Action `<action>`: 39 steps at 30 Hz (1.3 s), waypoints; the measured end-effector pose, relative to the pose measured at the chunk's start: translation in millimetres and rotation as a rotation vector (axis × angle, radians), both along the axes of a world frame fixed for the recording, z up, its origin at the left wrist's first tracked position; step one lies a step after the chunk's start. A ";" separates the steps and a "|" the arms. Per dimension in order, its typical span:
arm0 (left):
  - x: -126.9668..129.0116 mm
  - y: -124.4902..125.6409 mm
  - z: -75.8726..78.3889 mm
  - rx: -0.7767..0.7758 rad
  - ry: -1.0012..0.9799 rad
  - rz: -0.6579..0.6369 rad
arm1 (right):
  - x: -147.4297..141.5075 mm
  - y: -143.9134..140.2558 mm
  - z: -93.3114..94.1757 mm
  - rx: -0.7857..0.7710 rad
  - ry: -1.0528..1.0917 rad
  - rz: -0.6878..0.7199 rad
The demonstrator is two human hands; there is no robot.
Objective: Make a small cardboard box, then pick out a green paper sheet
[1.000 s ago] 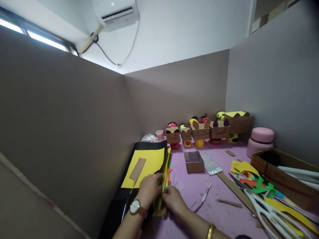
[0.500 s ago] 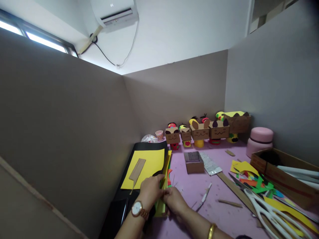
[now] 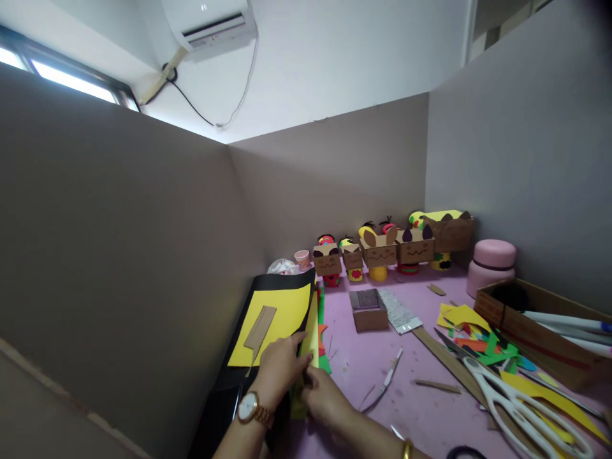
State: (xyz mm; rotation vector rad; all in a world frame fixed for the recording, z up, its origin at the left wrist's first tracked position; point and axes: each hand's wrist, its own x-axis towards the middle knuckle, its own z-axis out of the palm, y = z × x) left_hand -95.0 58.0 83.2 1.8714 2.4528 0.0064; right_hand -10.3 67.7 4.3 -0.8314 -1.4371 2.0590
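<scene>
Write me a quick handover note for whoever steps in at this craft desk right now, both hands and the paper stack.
Left hand: lifting the yellow sheet's near edge.
Right hand: fingers in the coloured paper stack beneath.
Things: stack leans at the left of the pink table; a brown strip lies on the yellow sheet; white scissors lie to the right.
Done: no sheet is free of the stack.
Left: none pulled out yet.

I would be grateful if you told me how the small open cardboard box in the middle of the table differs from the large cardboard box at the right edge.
The small cardboard box is far smaller than the large cardboard box. The small cardboard box stands alone mid-table on the pink table, while the large cardboard box sits against the right wall beside a pink jar. White rods stick out of the large cardboard box; nothing rises above the small one's rim. Both are brown, open-topped cardboard.
</scene>
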 end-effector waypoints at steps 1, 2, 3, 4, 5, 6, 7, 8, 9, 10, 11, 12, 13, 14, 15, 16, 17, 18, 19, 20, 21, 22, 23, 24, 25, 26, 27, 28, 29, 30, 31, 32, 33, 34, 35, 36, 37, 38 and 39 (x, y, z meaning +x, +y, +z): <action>-0.2 0.5 -0.2 0.000 0.003 0.004 | 2.3 -2.0 2.2 -0.011 0.013 -0.007; -0.8 0.9 -0.4 0.001 0.005 0.006 | 5.4 -2.9 4.4 -0.023 0.014 -0.031; -1.9 1.1 -0.6 0.001 0.004 0.006 | 9.0 -2.6 6.1 -0.039 0.005 -0.070; -3.3 1.1 -0.7 0.002 -0.001 0.002 | 12.6 -1.0 7.4 -0.060 -0.003 -0.115; -5.0 0.9 -0.7 0.004 -0.009 -0.003 | 16.0 1.5 8.2 -0.085 -0.020 -0.163; -6.7 0.5 -0.7 0.006 -0.020 -0.008 | 18.7 4.7 8.5 -0.116 -0.046 -0.204; -8.3 0.0 -0.6 0.008 -0.031 -0.011 | 20.6 8.2 8.3 -0.150 -0.075 -0.234; -9.6 -0.5 -0.6 0.010 -0.042 -0.012 | 21.4 11.4 7.9 -0.181 -0.100 -0.251; -10.7 -0.8 -0.5 0.012 -0.050 -0.009 | 21.2 14.0 7.4 -0.208 -0.121 -0.254; -11.5 -1.0 -0.5 0.015 -0.055 -0.006 | 20.0 15.9 7.0 -0.230 -0.140 -0.247; -11.9 -1.1 -0.4 0.016 -0.059 -0.004 | 18.1 17.0 6.8 -0.247 -0.158 -0.230; -12.1 -1.2 -0.2 0.018 -0.062 -0.003 | 15.8 17.2 6.9 -0.257 -0.176 -0.207; -12.1 -1.3 0.1 0.019 -0.063 -0.002 | 13.3 16.6 7.4 -0.262 -0.192 -0.177; -11.9 -1.4 0.5 0.019 -0.063 -0.001 | 10.9 15.1 8.3 -0.260 -0.205 -0.144; -11.5 -1.6 1.0 0.020 -0.062 -0.001 | 8.9 13.0 9.6 -0.249 -0.213 -0.111; -10.9 -1.8 1.6 0.022 -0.061 -0.003 | 7.3 10.0 11.1 -0.227 -0.209 -0.083; -10.0 -2.0 2.2 0.024 -0.060 -0.006 | 6.1 6.4 12.8 -0.194 -0.192 -0.064; -9.1 -2.1 2.8 0.026 -0.058 -0.009 | 5.3 2.1 14.5 -0.155 -0.168 -0.051; -8.0 -1.9 3.3 0.028 -0.054 -0.011 | 4.9 -2.5 16.1 -0.117 -0.143 -0.041; -6.9 -1.6 3.5 0.028 -0.048 -0.010 | 4.9 -7.1 17.3 -0.084 -0.121 -0.031; -6.0 -1.0 3.5 0.027 -0.040 -0.006 | 5.3 -11.3 18.1 -0.055 -0.106 -0.017; -5.5 -0.2 3.4 0.023 -0.031 -0.001 | 6.1 -14.5 18.2 -0.031 -0.100 0.001; -5.3 0.7 3.0 0.019 -0.023 0.003 | 7.6 -16.2 17.7 -0.005 -0.102 0.024; -5.7 1.5 2.7 0.016 -0.018 0.004 | 9.6 -16.1 16.5 0.025 -0.110 0.046; -6.5 2.0 2.5 0.014 -0.019 0.001 | 12.1 -13.9 14.6 0.065 -0.125 0.058; -7.9 2.2 2.6 0.013 -0.023 -0.003 | 15.1 -9.7 12.3 0.115 -0.146 0.055; -9.5 1.9 3.1 0.015 -0.030 -0.006 | 18.5 -3.5 9.5 0.177 -0.174 0.034; -11.4 1.2 4.2 0.020 -0.038 -0.007 | 21.8 4.1 6.6 0.249 -0.207 -0.003; -13.5 0.2 5.8 0.028 -0.045 -0.005 | 25.0 12.6 3.7 0.331 -0.240 -0.053; -15.6 -1.2 7.8 0.038 -0.052 -0.001 | 27.8 21.3 0.9 0.419 -0.273 -0.095; -17.7 -2.7 10.3 0.048 -0.058 0.005 | 29.7 29.8 -1.7 0.502 -0.311 -0.126; -19.7 -4.2 12.9 0.057 -0.064 0.012 | 30.7 37.4 -3.9 0.579 -0.351 -0.139; -21.5 -5.6 15.4 0.064 -0.070 0.020 | 30.5 44.0 -5.7 0.648 -0.393 -0.138; -23.3 -6.8 17.8 0.069 -0.075 0.028 | 29.3 49.3 -7.0 0.706 -0.434 -0.129; -24.8 -7.8 19.9 0.071 -0.081 0.036 | 27.1 53.3 -7.8 0.757 -0.474 -0.114; -26.3 -8.7 21.5 0.074 -0.088 0.043 | 24.2 56.0 -8.1 0.800 -0.511 -0.097; -27.5 -9.3 22.5 0.078 -0.094 0.047 | 20.9 57.5 -8.1 0.836 -0.546 -0.075; -28.6 -9.7 23.2 0.082 -0.100 0.050 | 17.3 57.7 -7.7 0.868 -0.577 -0.051; -29.5 -9.9 23.4 0.087 -0.108 0.048 | 13.9 56.7 -7.0 0.896 -0.603 -0.022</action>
